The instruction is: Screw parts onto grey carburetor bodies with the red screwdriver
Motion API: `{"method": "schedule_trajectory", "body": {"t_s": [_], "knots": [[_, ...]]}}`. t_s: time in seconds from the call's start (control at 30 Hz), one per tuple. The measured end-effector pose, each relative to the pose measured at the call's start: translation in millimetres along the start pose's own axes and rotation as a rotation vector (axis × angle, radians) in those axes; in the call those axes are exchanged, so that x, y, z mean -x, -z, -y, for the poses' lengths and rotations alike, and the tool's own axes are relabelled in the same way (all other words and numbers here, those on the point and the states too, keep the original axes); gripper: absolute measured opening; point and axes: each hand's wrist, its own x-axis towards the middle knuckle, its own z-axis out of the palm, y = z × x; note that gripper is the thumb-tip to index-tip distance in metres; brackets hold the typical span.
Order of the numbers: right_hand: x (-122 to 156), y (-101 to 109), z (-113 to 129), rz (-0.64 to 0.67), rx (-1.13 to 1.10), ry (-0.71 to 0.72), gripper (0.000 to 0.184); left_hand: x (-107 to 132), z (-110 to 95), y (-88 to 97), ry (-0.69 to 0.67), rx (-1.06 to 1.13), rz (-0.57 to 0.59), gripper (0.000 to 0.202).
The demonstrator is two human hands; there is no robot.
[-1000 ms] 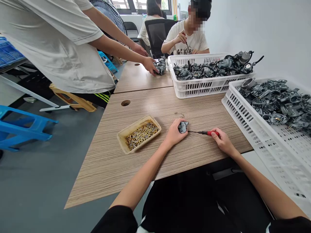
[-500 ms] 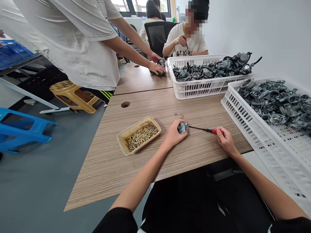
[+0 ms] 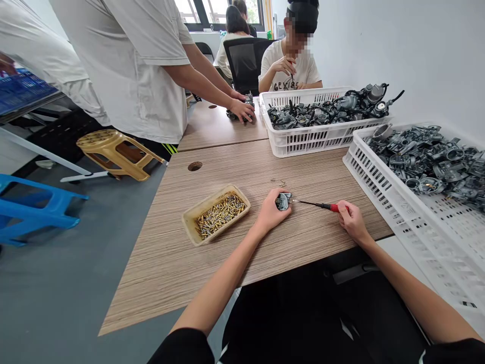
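Observation:
My left hand (image 3: 272, 210) is closed around a small grey carburetor body (image 3: 282, 201), holding it against the wooden table (image 3: 151, 268). In my right hand (image 3: 352, 220) is a screwdriver (image 3: 322, 205) with a red handle and a dark shaft. Its tip points left and reaches the near side of the carburetor body; whether it sits in a screw is too small to tell. A few tiny brass pieces (image 3: 282, 183) lie on the table just beyond my left hand. Left of that hand, a beige tray (image 3: 189, 230) holds many small brass and silver jets (image 3: 222, 215).
Two white plastic crates, one at the back (image 3: 299, 146) and one at the right (image 3: 382, 194), hold carburetors and carburetor bodies. Across the table, a standing person's hands (image 3: 242, 108) touch carburetor parts. A seated person (image 3: 290, 65) works behind the back crate. Stools (image 3: 113, 151) stand at left.
My hands keep nearly the same pose, with the screwdriver still at the carburetor body. The standing person's hands have shifted slightly on their part. The view has moved a little.

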Motion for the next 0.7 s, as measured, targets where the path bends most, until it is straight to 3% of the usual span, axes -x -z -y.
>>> {"method": "schedule_trajectory", "body": {"t_s": [0.13,0.7], "knots": [[0.4,-1.3,2.9,-0.076,-0.036,-0.014,0.062,0.2,-0.4,0.0,-0.013,-0.01,-0.004,0.036],[0.9,-4.7,5.3,-0.111,0.014,-0.056,0.073,0.0,-2.5,-0.1,0.002,-0.012,-0.001,0.035]]}}
